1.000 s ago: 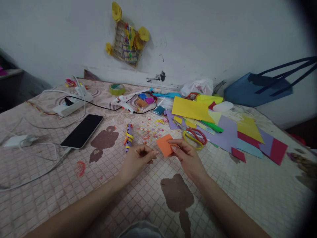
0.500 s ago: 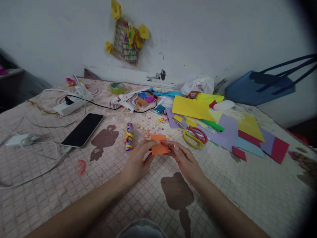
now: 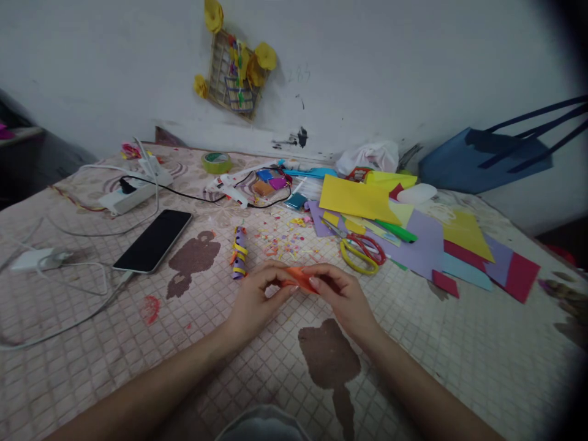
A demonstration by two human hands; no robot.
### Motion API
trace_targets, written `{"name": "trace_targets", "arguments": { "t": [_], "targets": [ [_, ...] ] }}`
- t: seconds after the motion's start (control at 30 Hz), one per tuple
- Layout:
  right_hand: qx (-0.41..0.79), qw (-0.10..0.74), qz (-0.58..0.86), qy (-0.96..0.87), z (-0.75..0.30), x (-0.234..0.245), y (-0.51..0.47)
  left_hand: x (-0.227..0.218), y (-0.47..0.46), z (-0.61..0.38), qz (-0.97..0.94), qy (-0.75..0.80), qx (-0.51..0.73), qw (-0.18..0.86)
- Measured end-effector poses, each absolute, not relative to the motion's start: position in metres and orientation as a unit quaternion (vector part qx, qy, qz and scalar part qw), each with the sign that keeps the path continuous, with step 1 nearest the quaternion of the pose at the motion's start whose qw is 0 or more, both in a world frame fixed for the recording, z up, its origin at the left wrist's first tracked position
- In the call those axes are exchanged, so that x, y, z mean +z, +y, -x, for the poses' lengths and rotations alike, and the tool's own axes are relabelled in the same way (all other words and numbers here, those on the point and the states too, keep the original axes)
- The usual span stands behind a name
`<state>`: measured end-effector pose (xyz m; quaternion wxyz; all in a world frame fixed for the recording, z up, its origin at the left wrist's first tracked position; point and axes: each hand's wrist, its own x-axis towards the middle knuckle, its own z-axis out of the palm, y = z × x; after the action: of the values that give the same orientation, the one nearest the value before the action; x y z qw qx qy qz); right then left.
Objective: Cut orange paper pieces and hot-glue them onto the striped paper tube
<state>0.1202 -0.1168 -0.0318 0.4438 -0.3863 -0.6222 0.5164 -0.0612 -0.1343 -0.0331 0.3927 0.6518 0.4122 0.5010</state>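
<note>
A small piece of orange paper (image 3: 301, 278) is bent between my two hands, above the checked tablecloth. My left hand (image 3: 261, 294) pinches its left side between thumb and fingers. On the other side my right hand (image 3: 342, 297) grips it the same way, and the fingers cover much of the paper. Just beyond my left hand lies a purple paper roll (image 3: 239, 252) wound with a yellow strip. Past my right hand rest scissors (image 3: 361, 254) with red and yellow handles.
Coloured paper sheets (image 3: 418, 245) spread over the right side, with a blue bag (image 3: 482, 162) behind. A glue gun (image 3: 232, 188), green tape (image 3: 217, 162) and paper scraps (image 3: 289, 239) lie farther back. At left are a phone (image 3: 154, 241), a power strip (image 3: 136, 191) and cables.
The orange paper was held flat facing me; now it is bent and tilted, showing a narrower shape. Both thumbs have come up onto its near side.
</note>
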Motion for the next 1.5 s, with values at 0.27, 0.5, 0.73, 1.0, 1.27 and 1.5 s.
{"name": "trace_targets", "arguments": {
  "t": [0.27, 0.5, 0.73, 1.0, 1.27, 1.5],
  "targets": [
    [0.572, 0.442, 0.371, -0.583, -0.112, -0.028, -0.121, -0.031, -0.134, 0.062, -0.599, 0.446, 0.472, 0.469],
    [0.598, 0.410, 0.394, -0.566, -0.116, -0.032, -0.118, -0.028, -0.137, 0.060, -0.642, 0.429, 0.456, 0.442],
    [0.595, 0.432, 0.382, -0.559, -0.115, -0.032, -0.118, -0.029, -0.134, 0.060, -0.566, 0.426, 0.493, 0.505],
    [0.622, 0.421, 0.326, -0.575, -0.115, -0.029, -0.121, -0.032, -0.133, 0.060, -0.504, 0.445, 0.534, 0.513],
    [0.572, 0.421, 0.404, -0.577, -0.112, -0.035, -0.121, -0.032, -0.136, 0.060, -0.559, 0.466, 0.503, 0.467],
    [0.569, 0.441, 0.431, -0.544, -0.109, -0.038, -0.123, -0.032, -0.135, 0.059, -0.539, 0.489, 0.520, 0.447]
  ]
}}
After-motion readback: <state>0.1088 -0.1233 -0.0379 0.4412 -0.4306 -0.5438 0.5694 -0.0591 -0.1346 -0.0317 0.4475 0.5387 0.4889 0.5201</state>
